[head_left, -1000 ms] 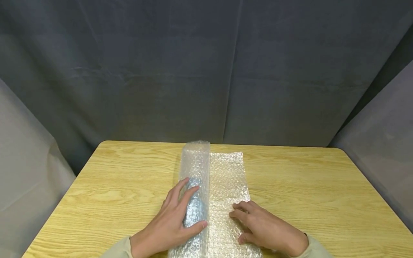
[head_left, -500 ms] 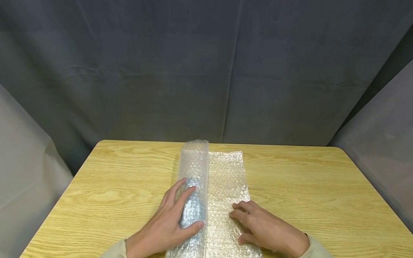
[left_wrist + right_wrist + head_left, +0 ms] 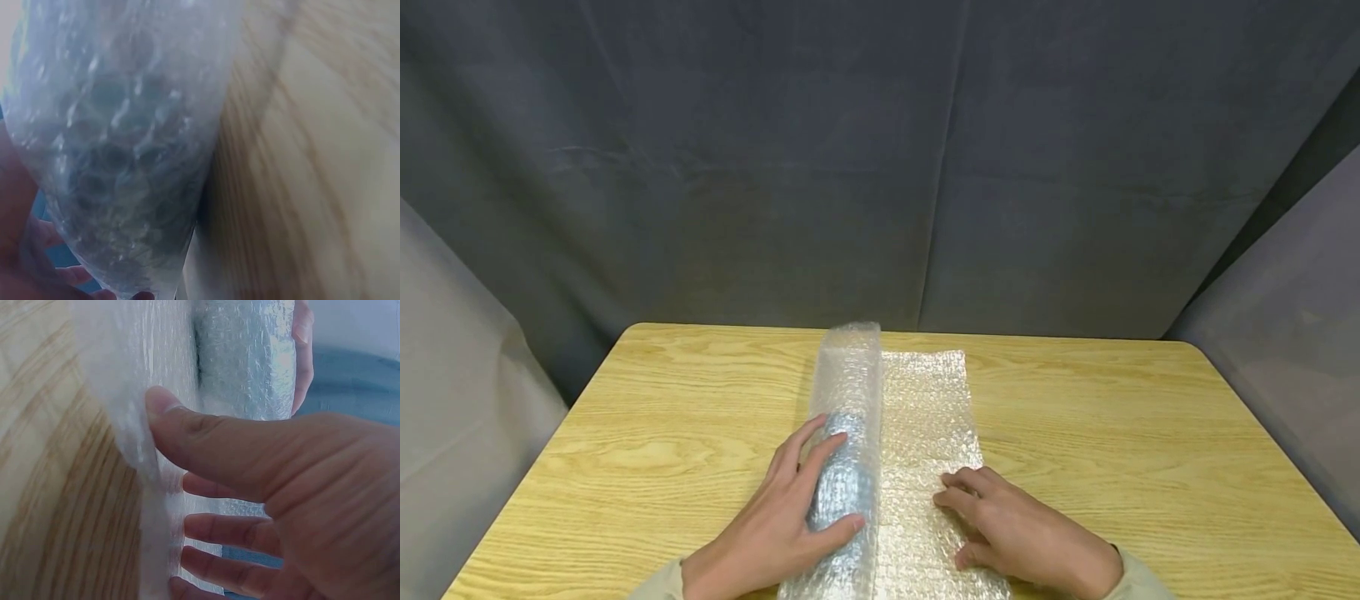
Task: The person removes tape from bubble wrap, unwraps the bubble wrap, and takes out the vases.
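A bluish, bottle-like shape [image 3: 846, 483] shows through a roll of clear bubble wrap [image 3: 850, 375]. My left hand [image 3: 778, 521] rests over the near part of this roll, fingers spread and thumb along its right side. From the roll a flat sheet of bubble wrap [image 3: 925, 400] stretches to the right across the wood. On that sheet's right edge my right hand [image 3: 1015, 525] presses with its fingertips and thumb. In the right wrist view those fingers [image 3: 231, 534] look mostly straight against the wrap. The wrap hides what is inside.
A light wood-grain table [image 3: 647, 450] with rounded far corners lies beneath everything. Dark grey cloth [image 3: 775, 167] hangs behind its far edge. Paler grey cloth stands at the left [image 3: 460, 400] and at the right [image 3: 1300, 333].
The roll and my left hand on it have shifted slightly left, so a little more flat wrap shows beside it. My right hand stays in place on the sheet.
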`<state>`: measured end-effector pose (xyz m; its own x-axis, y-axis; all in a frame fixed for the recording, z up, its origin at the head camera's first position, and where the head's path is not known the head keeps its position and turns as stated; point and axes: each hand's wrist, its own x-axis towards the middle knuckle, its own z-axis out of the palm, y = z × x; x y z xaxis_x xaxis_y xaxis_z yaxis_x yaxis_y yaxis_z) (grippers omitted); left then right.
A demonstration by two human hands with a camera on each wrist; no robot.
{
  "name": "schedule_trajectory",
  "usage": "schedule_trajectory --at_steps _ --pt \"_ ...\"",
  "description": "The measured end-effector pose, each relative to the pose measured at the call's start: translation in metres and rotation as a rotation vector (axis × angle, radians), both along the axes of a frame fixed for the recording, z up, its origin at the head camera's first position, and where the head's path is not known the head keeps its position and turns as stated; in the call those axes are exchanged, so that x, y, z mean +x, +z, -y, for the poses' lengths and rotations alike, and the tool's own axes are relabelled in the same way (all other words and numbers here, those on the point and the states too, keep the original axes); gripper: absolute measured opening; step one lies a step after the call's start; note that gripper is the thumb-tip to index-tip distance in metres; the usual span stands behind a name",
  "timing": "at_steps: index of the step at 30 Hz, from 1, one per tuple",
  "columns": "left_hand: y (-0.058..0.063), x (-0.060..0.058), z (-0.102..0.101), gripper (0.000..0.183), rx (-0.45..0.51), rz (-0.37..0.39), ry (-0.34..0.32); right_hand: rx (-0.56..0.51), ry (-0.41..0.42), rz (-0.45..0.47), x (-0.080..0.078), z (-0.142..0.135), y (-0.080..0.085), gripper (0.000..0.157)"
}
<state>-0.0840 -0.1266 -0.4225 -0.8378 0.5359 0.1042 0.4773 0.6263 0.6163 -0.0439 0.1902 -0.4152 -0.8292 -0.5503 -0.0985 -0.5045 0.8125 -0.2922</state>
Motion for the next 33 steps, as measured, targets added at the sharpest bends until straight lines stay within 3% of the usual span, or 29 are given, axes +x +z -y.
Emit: schedule_trajectory --at_steps 14,33 --pt "0.001 -0.001 0.007 0.087 0.000 0.043 0.004 -0.001 -0.018 0.063 0.000 0.000 0.001 0.060" --pt "-0.001 -0.004 0.013 0.085 0.010 0.058 0.004 -0.005 -0.029 0.068 -0.001 -0.001 0.001 0.060"
